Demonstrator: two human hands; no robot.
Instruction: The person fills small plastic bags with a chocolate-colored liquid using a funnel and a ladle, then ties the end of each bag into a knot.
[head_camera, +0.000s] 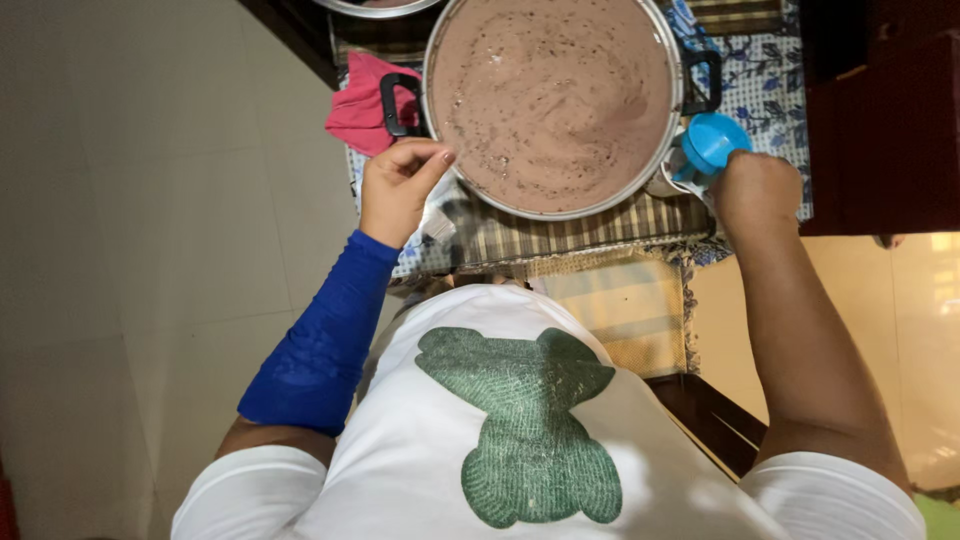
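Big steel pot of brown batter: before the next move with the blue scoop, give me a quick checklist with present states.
1. The big round steel pot sits flat on the checked cloth: ok.
2. Left hand steadies the pot: ok; its fingertips touch the rim below the black left handle.
3. Right hand grips the blue plastic scoop: ok, closed around it beside the pot's right side.
4. Scoop contents: cannot tell, the inside is not visible.
5. Room below the rim for the brown batter: not ok, the level is near the top.
6. Pink cloth clear of the batter: ok, it lies outside by the left handle.
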